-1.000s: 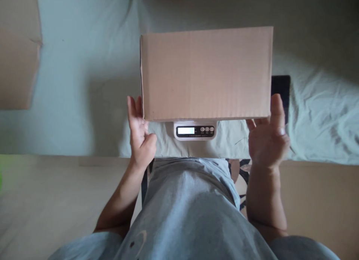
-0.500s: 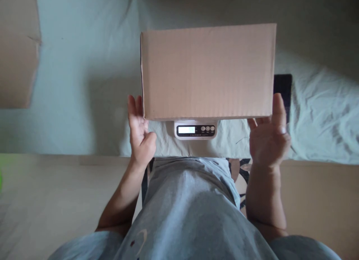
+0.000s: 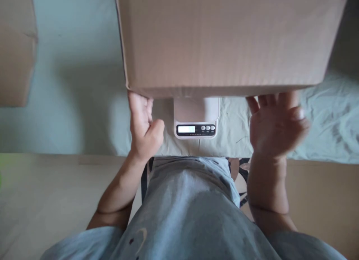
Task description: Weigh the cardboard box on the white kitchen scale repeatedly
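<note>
A large brown cardboard box (image 3: 224, 39) is held up above a white digital kitchen scale (image 3: 195, 129), its top running out of view. My left hand (image 3: 144, 127) supports the box from below at its near left corner, with the fingertips hidden under it. Beneath the near right part, my right hand (image 3: 276, 127) bears the box with fingers stretched under its bottom and thumb out to the side. Between the hands the scale shows its lit display, buttons and the near part of its platform; the rest is hidden behind the box.
A pale green cloth (image 3: 84, 129) covers the surface under the scale, ending at a front edge close to my body. Flat brown cardboard (image 3: 17, 65) lies at the far left. The box casts a shadow on the cloth.
The box has risen off the scale toward the camera and looks much larger. Both hands went up with it, fingers now beneath it. The scale's platform has come into view.
</note>
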Available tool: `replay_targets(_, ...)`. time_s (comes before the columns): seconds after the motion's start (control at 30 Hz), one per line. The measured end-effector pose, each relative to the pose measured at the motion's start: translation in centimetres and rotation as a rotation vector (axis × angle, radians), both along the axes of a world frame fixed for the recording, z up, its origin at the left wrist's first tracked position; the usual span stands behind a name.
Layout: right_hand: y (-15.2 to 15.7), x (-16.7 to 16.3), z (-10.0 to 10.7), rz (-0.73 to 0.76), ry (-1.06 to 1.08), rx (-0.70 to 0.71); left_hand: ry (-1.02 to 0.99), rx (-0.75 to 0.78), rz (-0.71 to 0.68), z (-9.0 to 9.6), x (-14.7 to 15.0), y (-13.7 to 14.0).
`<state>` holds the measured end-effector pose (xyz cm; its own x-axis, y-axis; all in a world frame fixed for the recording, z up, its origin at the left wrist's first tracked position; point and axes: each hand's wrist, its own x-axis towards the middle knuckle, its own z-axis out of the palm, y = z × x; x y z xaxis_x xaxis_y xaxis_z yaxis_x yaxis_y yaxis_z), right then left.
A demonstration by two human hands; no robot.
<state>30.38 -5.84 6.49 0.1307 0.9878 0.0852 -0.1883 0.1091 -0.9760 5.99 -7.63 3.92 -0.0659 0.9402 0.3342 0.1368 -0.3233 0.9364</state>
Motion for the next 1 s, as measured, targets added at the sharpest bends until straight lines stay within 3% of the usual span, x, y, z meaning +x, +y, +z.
replay_targets(0.17, 4.2, -0.6, 1.5, 0.009, -0.022, -0.001, -0.022, 0.098, -0.064, 0.0, -1.2, 5.4)
replay_targets(0.27, 6.8, -0.6, 0.4, 0.021, 0.021, -0.011, -0.055, 0.124, -0.086, -1.4, -1.7, 8.0)
replay_targets(0.37, 8.7, -0.4, -1.5, 0.027, -0.004, -0.062, -0.064, 0.034, -0.085, -3.1, -1.9, 9.5)
replay_targets(0.5, 9.8, -0.4, -3.6, 0.061, -0.083, -0.090, -0.104, -0.052, -0.046, -5.2, -1.9, 10.4)
replay_targets(0.8, 9.7, -0.7, -5.7, 0.100, -0.137, -0.104, -0.066, -0.180, -0.047, -8.5, -2.5, 11.4)
replay_targets(1.0, 10.1, 0.0, -6.9, 0.091, -0.078, -0.129, -0.049, -0.186, -0.048, -9.4, -2.8, 11.0)
